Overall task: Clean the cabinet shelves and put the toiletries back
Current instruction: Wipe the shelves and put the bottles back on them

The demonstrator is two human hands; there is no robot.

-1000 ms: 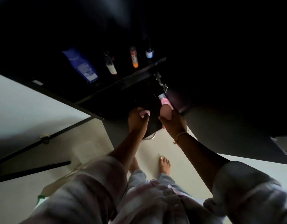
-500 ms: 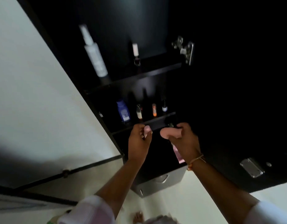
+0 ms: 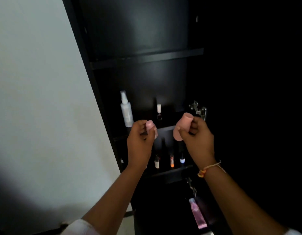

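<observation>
I face an open black cabinet (image 3: 102, 99) with several shelves. My left hand (image 3: 141, 141) grips a small pink sponge (image 3: 150, 125). My right hand (image 3: 196, 136) grips a larger pink sponge (image 3: 181, 123). Both hands are raised in front of the middle shelf (image 3: 165, 128), which holds a white spray bottle (image 3: 125, 110) and a small white-capped bottle (image 3: 159, 111). On the shelf below stand three small bottles (image 3: 172, 161). The upper shelf (image 3: 147, 59) shows nothing on it.
A pale wall (image 3: 36, 99) runs along the cabinet's left side. Metal door hinges (image 3: 198, 109) sit at the cabinet's right edge. A pink tube (image 3: 197, 212) lies low at the right, below the hinges. The open door side to the right is dark.
My view has swung up from the floor to the shelves. Both hands have risen with the pink sponges, from the low shelf to the middle shelf level, and moved apart.
</observation>
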